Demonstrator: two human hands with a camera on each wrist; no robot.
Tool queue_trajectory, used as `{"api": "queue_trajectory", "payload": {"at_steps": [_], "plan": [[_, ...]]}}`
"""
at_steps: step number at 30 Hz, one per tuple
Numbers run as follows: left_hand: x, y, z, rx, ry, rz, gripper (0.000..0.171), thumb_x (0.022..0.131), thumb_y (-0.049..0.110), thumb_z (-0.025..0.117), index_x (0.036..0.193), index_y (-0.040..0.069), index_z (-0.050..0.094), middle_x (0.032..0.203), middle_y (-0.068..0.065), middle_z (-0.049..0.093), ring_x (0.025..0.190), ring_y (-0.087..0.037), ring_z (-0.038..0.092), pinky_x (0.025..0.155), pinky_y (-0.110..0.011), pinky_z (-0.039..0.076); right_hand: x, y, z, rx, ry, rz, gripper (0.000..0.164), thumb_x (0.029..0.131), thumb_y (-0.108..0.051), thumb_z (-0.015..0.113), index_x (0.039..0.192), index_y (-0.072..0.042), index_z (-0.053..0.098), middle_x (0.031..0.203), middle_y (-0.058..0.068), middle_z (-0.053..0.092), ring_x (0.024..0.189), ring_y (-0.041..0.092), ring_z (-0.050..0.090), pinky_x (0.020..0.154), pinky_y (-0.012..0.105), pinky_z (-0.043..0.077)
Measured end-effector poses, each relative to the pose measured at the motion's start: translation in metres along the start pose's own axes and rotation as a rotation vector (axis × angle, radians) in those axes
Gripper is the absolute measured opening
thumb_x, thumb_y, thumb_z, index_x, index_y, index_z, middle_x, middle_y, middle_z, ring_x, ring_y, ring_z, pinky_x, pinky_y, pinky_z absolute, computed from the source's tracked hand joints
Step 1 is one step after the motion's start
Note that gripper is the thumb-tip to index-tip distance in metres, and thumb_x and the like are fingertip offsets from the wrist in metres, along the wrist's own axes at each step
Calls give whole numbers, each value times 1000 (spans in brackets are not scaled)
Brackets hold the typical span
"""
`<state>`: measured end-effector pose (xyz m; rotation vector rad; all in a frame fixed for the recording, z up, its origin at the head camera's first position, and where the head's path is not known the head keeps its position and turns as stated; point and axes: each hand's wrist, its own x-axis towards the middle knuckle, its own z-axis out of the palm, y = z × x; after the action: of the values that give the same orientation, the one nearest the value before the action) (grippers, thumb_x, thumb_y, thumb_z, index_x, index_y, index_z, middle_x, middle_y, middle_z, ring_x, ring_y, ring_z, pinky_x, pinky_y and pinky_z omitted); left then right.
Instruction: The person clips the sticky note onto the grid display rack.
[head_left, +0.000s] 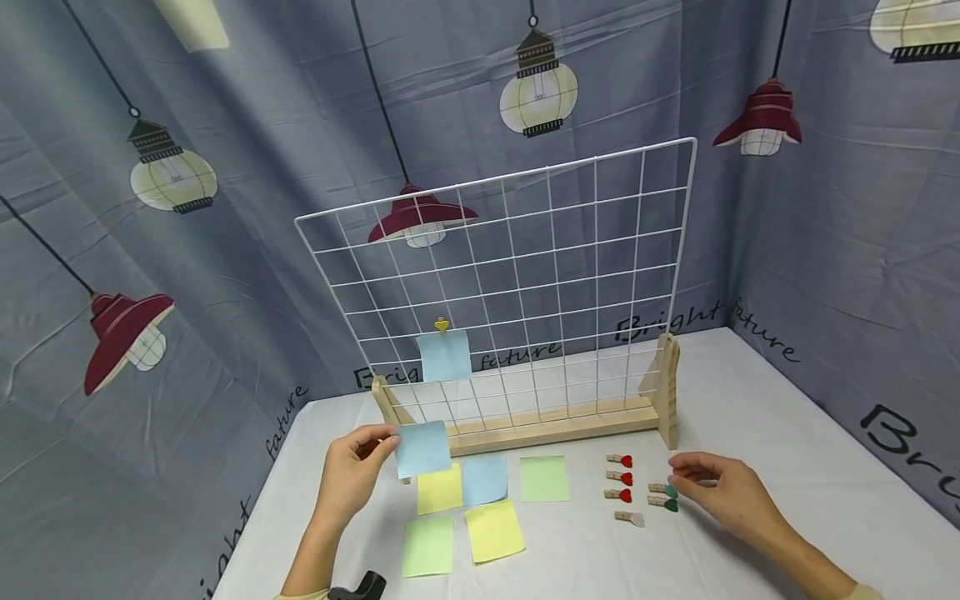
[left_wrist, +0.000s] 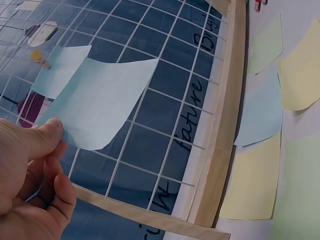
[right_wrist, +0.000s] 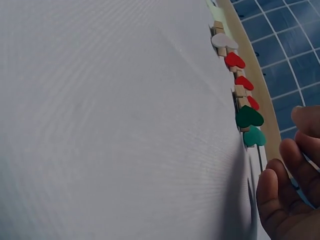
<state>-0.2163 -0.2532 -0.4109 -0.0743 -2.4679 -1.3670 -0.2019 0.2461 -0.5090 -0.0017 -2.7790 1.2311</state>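
My left hand [head_left: 352, 467] pinches a light-blue sticky note [head_left: 423, 449] by its left edge, in front of the white wire grid [head_left: 555, 242]. In the left wrist view the note [left_wrist: 107, 100] stands out from between thumb and index finger. Another blue note [head_left: 446, 357] hangs on the grid under a yellow-heart clothespin [head_left: 442, 325]. My right hand [head_left: 731, 496] hovers with loosely bent fingers beside two green-heart clothespins [head_left: 663, 503]. Nothing shows between its fingers in the right wrist view, where the green hearts [right_wrist: 249, 116] lie just left of the hand.
On the white table [head_left: 570, 558] lie yellow notes [head_left: 495, 532], green notes [head_left: 544, 479] and a blue note [head_left: 485, 481]. Red-heart clothespins [head_left: 619, 477] and one pale-heart clothespin [head_left: 629, 518] lie to their right. A wooden base [head_left: 555, 425] holds the grid upright.
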Motion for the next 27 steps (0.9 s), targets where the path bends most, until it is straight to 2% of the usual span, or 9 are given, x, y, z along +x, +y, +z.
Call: {"api": "queue_trajectory", "payload": {"at_steps": [11,27], "plan": [[0,0,2,4,1,0,13,95,12,75,107,10,79,103,-7,77,84,-14,64,73,-22,53,2,5,3,0,-20,30,30,93,-24,76,115,-4,75,103,5,78,91,19,70,70,24,52],[-1,-3,3,7,4,0,13,95,12,75,107,10,79,103,-7,77,83,-13,64,72,-22,53,4,12,4,-37,-53,20,28,91,-24,78,113,-6,77,106,7,78,92,17,68,71,23,51]]}}
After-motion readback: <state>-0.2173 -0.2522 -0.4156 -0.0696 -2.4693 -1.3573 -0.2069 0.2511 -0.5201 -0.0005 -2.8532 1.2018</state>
